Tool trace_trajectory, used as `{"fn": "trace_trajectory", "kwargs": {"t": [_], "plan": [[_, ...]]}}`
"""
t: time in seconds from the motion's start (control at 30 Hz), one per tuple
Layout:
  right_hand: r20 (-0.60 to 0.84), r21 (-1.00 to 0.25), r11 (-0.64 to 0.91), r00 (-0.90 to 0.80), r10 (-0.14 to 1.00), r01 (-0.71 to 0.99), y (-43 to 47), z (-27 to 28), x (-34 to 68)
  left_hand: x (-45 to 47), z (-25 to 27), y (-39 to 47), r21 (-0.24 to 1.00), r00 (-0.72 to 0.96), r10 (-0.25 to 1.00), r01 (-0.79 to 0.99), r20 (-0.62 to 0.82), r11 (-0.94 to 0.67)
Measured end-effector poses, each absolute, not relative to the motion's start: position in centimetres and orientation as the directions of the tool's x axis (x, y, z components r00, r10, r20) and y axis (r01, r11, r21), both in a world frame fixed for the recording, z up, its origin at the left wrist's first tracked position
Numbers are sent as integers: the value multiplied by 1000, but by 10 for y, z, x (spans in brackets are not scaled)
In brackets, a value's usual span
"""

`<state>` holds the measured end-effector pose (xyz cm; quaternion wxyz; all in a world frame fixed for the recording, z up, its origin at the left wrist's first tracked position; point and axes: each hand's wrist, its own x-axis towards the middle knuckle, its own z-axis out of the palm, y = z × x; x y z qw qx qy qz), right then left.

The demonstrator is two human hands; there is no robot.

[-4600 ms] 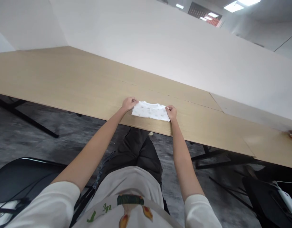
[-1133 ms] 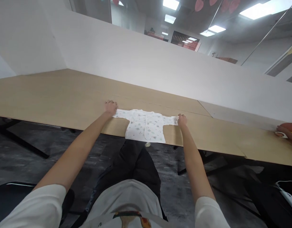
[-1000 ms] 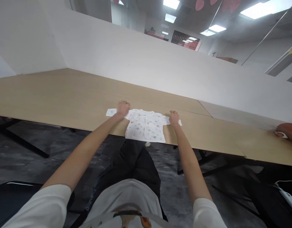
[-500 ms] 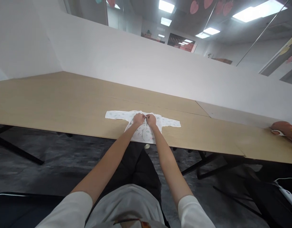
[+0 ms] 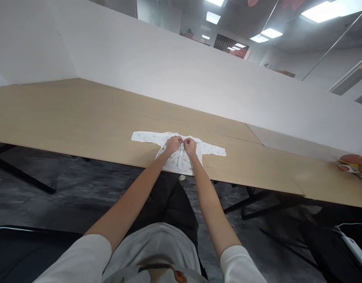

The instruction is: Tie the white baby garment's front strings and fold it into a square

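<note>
A small white long-sleeved baby shirt [image 5: 181, 162] with a faint print lies spread on the table, its sleeves stretched out to both sides and its hem at the front edge. My left hand [image 5: 174, 144] and my right hand [image 5: 190, 146] meet at the upper middle of its front, near the neckline. The fingers of both hands are pinched on the shirt's front edges, fingertips almost touching. Below them the front opening runs down to the hem. Whatever small fastening may lie between the fingertips is hidden.
The long wooden table [image 5: 89, 118] runs along a white wall [image 5: 157, 74] with glass above it. At the far right end lies a brown and white object [image 5: 353, 162]. A dark chair [image 5: 30, 251] stands at lower left, and a white device with a cable [image 5: 354, 247] at lower right.
The camera view has tilted slightly. Both hands stay pinched at the shirt's neckline, having shifted slightly up the front, with the left fingertips now raised a little.
</note>
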<state>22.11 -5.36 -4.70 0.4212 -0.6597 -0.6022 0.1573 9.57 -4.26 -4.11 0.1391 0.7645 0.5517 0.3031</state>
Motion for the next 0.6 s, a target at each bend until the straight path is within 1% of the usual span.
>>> {"fn": "trace_trajectory", "kwargs": {"t": [0.2,0.4,0.5,0.6], "plan": [[293,-776,82,243,925,626,-55,-47,223,95,-37,-48,547,243,917,743,318,-387],[260,-828,69,273,926,556,-52,-48,226,97,-40,-45,510,263,906,758,330,-406],[251,-852,44,333,909,522,-50,-50,227,92,-40,-47,458,288,901,786,323,-416],[245,-877,22,408,880,479,-49,-51,229,85,-39,-54,459,334,897,774,289,-436]]}}
